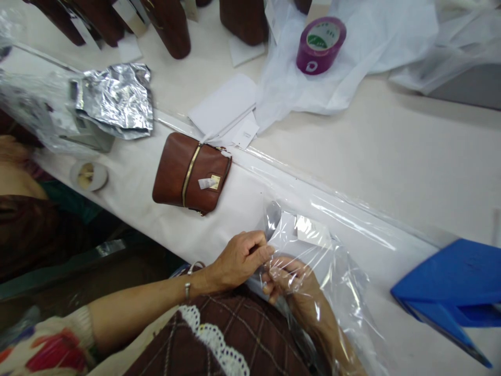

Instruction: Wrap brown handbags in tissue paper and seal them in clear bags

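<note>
My left hand (242, 258) pinches the edge of a clear plastic bag (348, 277) at the table's near edge. Inside the bag's film, my right hand (291, 279) has its fingers curled close to my left fingertips; what they hold, if anything, is hard to make out. White paper or card (313, 258) shows through the plastic beside my hands. A brown leather bag (172, 172) with a gold zipper lies on the table, up and left of my hands, with a white booklet (225, 104) and a tag (246, 131) just beyond it.
Purple tape (321, 46) rests on white tissue (352, 78) at the back. A blue object (457, 282) is at the right. Crumpled silver packaging (117, 99) and a tape roll (90, 176) lie left. Brown bags (245, 18) line the back; a person's arm (19, 177) is at far left.
</note>
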The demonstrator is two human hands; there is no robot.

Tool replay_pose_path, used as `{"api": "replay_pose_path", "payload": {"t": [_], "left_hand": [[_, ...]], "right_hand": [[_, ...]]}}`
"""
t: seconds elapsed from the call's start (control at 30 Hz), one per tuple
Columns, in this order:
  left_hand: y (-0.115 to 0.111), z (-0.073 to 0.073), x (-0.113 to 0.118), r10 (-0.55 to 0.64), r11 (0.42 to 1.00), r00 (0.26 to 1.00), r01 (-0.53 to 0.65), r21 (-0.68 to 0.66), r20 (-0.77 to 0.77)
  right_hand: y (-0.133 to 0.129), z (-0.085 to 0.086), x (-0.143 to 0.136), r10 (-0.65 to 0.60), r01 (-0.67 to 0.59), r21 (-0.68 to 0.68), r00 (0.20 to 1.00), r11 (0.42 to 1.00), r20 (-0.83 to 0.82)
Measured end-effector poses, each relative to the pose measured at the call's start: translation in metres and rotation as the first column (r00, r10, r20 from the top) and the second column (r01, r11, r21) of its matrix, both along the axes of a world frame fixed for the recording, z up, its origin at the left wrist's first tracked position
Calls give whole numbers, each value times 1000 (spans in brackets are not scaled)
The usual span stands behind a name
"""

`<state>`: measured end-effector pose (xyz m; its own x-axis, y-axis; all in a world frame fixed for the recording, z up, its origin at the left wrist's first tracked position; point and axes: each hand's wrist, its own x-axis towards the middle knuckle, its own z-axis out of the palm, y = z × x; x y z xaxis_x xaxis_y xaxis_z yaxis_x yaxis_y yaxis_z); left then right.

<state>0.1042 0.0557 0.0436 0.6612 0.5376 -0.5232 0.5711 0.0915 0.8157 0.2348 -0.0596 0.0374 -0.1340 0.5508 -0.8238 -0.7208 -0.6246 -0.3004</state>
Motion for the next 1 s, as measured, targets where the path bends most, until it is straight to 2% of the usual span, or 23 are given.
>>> {"api": "replay_pose_path", "payload": {"t": [0.3, 0.63, 0.77, 1.0], "left_hand": [[0, 2, 0, 14, 1000, 1000, -14, -6, -8], [0, 2, -2, 34, 997, 999, -34, -70, -8], [0, 1, -2, 32, 997, 999, -32, -69, 1], [0, 1, -1, 32, 997, 999, -32, -72, -4]], "right_hand": [[-1, -2, 0, 52, -58, 95, 997, 994, 62], [-6, -4, 2, 20, -21, 57, 999, 998, 26], [-3, -2, 3, 46, -46, 47, 999, 998, -2], [2, -3, 0, 86, -95, 95, 992, 991, 96]]}}
